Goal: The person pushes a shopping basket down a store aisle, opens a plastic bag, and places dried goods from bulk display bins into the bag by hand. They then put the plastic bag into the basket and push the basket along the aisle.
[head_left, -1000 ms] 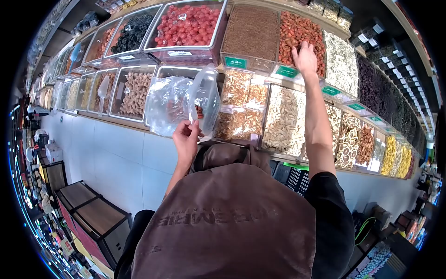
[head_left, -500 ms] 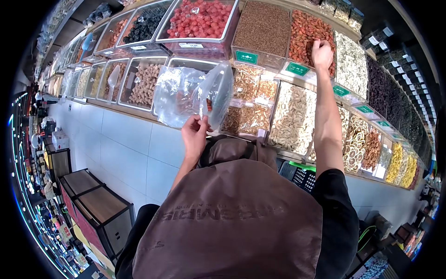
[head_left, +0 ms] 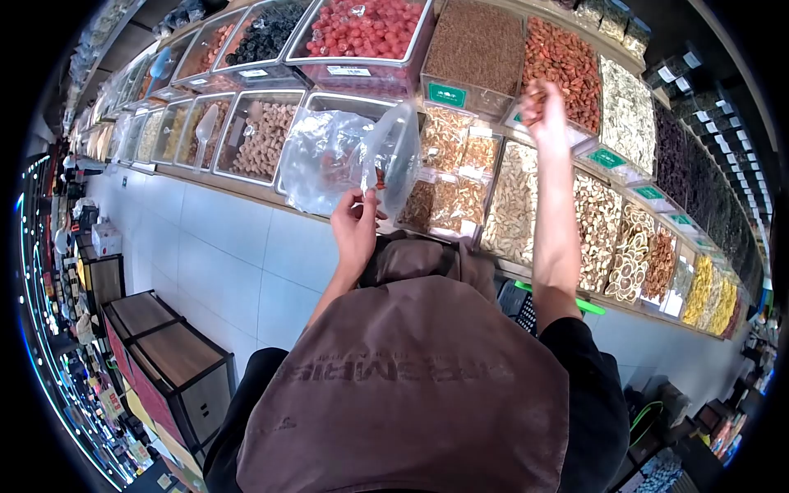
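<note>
My left hand [head_left: 356,222] pinches the rim of a clear plastic bag [head_left: 325,160], which hangs open over a bin and has some reddish pieces inside. My right hand [head_left: 544,119] is closed around several reddish-brown dried pieces and is slightly blurred. It is over the front left corner of the bin of reddish dried pieces [head_left: 567,62], above the bin of pale slices [head_left: 511,205]. Left of that bin is one of fine brown grains [head_left: 475,49].
Red candied fruit [head_left: 362,29] fills a bin at the top, beside dark fruit [head_left: 265,37]. Packaged goods [head_left: 456,185] lie right of the bag. A dark wooden stand [head_left: 173,361] is at lower left. A black basket with a green handle [head_left: 590,306] is partly hidden by my right arm.
My right hand has come up out of the reddish dried pieces and moved left and toward me, with pieces in it. My left hand still holds the bag.
</note>
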{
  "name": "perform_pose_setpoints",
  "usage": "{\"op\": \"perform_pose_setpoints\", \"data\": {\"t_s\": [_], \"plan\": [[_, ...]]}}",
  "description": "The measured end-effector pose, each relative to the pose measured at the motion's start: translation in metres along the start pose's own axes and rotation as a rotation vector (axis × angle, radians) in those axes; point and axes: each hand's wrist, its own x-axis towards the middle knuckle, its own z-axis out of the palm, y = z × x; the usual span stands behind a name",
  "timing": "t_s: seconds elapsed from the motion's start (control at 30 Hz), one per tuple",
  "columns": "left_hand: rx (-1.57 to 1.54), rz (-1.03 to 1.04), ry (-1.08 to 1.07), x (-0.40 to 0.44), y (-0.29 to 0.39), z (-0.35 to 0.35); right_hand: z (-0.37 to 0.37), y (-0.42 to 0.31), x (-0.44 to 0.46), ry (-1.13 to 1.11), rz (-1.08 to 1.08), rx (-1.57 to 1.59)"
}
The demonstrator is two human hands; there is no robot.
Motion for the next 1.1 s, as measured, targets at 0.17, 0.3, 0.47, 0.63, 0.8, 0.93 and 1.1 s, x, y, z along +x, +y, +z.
{"op": "perform_pose_setpoints", "data": {"t_s": [0.17,0.3,0.47,0.63,0.8,0.93,1.1], "plan": [[-0.013,0.015,0.001,0.009,0.008,0.002,0.066,0.125,-0.078,-0.226,0.493,-0.031],[-0.056,0.066,0.016,0.011,0.006,0.007,0.108,0.207,-0.103,-0.348,0.396,-0.358],[-0.057,0.027,0.012,0.01,-0.003,0.011,0.088,0.209,-0.096,-0.582,0.191,-0.521],[-0.043,-0.064,0.065,0.009,-0.041,-0.005,0.038,0.129,-0.083,-0.59,0.09,-0.656],[-0.069,-0.087,0.051,0.005,-0.041,-0.011,-0.012,0.025,-0.02,0.076,-0.635,-1.423],[-0.016,-0.136,-0.033,0.013,-0.066,-0.01,-0.042,-0.005,0.026,0.466,-0.696,-1.938],[-0.141,-0.377,-0.169,0.031,-0.093,-0.008,-0.04,-0.024,0.045,0.343,-0.483,-1.99]]}}
